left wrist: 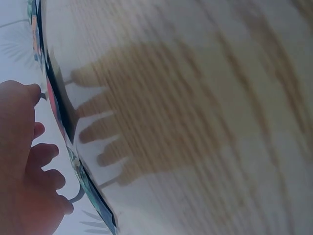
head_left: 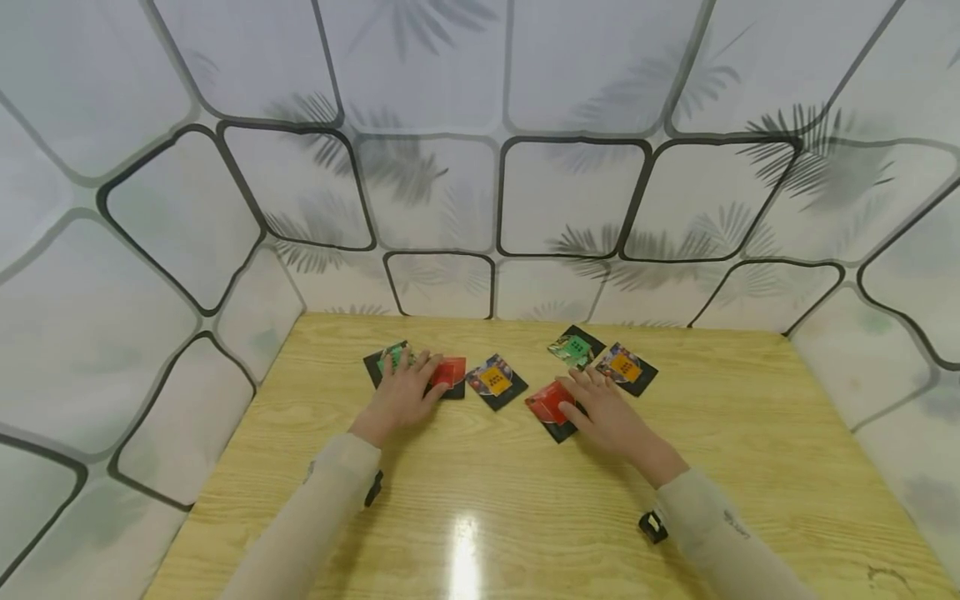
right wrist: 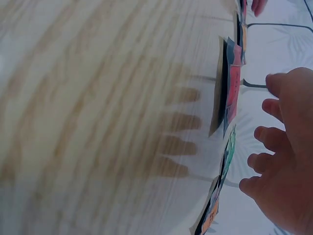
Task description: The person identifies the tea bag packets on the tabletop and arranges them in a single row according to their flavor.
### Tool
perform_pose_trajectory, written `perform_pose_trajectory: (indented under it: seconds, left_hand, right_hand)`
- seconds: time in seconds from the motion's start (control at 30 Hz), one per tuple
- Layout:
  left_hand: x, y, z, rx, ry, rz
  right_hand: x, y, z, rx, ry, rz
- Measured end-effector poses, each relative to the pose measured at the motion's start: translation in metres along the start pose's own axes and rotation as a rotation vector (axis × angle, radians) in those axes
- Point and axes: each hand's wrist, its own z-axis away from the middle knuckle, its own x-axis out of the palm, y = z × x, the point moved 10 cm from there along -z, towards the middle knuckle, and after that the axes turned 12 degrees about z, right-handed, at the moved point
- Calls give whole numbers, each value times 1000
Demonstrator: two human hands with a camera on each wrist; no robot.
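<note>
In the head view my left hand (head_left: 405, 392), fingers spread, overlaps a green-and-black flat square packet (head_left: 392, 357) and a red-and-black one (head_left: 450, 372). The left wrist view shows those fingers relaxed, close over the edge-on red packet (left wrist: 53, 98). My right hand (head_left: 600, 408) is spread over the right side of another red-and-black packet (head_left: 549, 403), with its fingertips near a green packet (head_left: 576, 347) and an orange-and-purple packet (head_left: 627, 367). From the right wrist a gap shows between the right fingers and the red packet (right wrist: 233, 83). Neither hand grips anything.
A second orange-and-purple packet (head_left: 496, 382) lies between the two hands on the wood-grain table (head_left: 465, 475). Behind the table and at both sides stand pale patterned walls (head_left: 573, 196). Small black devices (head_left: 653, 527) sit by the cuffs.
</note>
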Motion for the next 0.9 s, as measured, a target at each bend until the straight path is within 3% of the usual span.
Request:
perform_pose_trajectory:
  seconds: [0.2, 0.9]
  left_hand:
    - [4, -4, 1, -13, -4, -32]
    - [7, -5, 6, -16, -8, -57]
  right_hand:
    - [5, -5, 3, -34, -7, 60]
    - [16, -7, 6, -23, -52, 42]
